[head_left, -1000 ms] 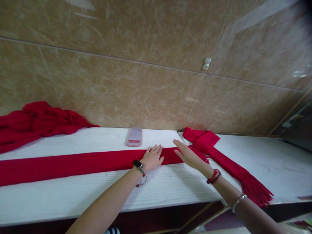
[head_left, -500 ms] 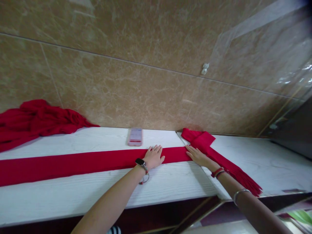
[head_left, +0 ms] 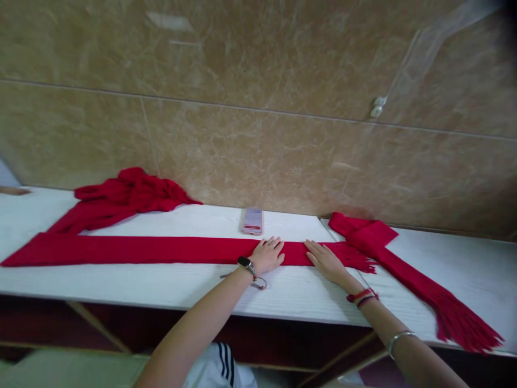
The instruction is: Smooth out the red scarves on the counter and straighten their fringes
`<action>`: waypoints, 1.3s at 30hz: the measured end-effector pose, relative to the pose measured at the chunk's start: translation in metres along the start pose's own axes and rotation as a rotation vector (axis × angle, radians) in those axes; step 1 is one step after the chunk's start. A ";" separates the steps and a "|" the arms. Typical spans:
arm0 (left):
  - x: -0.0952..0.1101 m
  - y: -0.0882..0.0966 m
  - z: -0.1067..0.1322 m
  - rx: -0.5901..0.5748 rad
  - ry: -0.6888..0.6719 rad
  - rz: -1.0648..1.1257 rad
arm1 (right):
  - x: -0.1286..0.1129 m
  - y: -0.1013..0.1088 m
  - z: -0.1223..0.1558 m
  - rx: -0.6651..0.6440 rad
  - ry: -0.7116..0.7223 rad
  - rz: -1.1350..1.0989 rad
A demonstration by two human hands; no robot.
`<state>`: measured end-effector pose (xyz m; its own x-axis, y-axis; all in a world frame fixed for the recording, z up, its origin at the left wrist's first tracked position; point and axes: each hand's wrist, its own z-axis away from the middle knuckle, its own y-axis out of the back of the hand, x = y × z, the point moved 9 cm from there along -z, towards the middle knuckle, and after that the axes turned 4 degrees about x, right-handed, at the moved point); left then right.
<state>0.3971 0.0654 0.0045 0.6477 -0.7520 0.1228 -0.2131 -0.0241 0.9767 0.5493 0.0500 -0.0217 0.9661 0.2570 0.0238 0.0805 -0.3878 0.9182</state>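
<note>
A long red scarf (head_left: 141, 250) lies stretched flat along the white table (head_left: 161, 283). My left hand (head_left: 267, 255) rests flat on it near its right end, fingers spread, a dark band on the wrist. My right hand (head_left: 328, 261) lies flat beside it on the same scarf, fingers extended, close to the fringe (head_left: 357, 261). Both hands hold nothing.
A second red scarf (head_left: 407, 275) with a fringed end runs diagonally at the right. A crumpled red scarf pile (head_left: 129, 195) sits at the back left. A pink phone (head_left: 252, 221) lies against the brown marble wall (head_left: 258, 108).
My right hand has slid left along the scarf, away from the fringe. The view has swung left, showing more of the scarf's left end.
</note>
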 end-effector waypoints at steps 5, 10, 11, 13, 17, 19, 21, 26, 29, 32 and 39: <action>-0.063 0.028 0.075 0.009 -0.002 -0.098 | 0.005 -0.003 0.002 0.014 0.006 0.007; -0.120 0.057 0.143 0.041 -0.020 -0.205 | -0.003 -0.001 -0.012 -0.009 -0.085 0.029; -0.124 0.061 0.150 0.055 -0.027 -0.218 | -0.013 0.004 -0.020 0.008 -0.103 0.014; -0.126 0.066 0.157 0.095 -0.042 -0.231 | -0.053 0.020 -0.038 0.058 -0.040 -0.075; -0.116 0.071 0.154 0.201 -0.091 -0.234 | -0.174 0.045 -0.059 0.011 0.392 -0.355; -0.110 0.070 0.151 0.228 -0.122 -0.258 | -0.214 0.049 -0.061 -0.030 0.518 -0.382; -0.106 0.069 0.150 0.231 -0.142 -0.291 | -0.233 0.048 -0.062 -0.048 0.569 -0.387; -0.102 0.073 0.152 0.250 -0.162 -0.304 | -0.227 0.044 -0.068 -0.012 0.572 -0.415; -0.102 0.074 0.150 0.262 -0.154 -0.317 | -0.220 0.041 -0.070 -0.007 0.581 -0.422; -0.105 0.073 0.149 0.267 -0.139 -0.339 | -0.216 0.040 -0.072 0.013 0.573 -0.412; -0.102 0.079 0.154 0.302 -0.149 -0.390 | -0.218 0.048 -0.071 0.097 0.595 -0.292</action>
<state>0.2014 0.0392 0.0423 0.6145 -0.7342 -0.2887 -0.1925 -0.4944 0.8477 0.3250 0.0377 0.0451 0.6037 0.7970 0.0189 0.3671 -0.2990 0.8808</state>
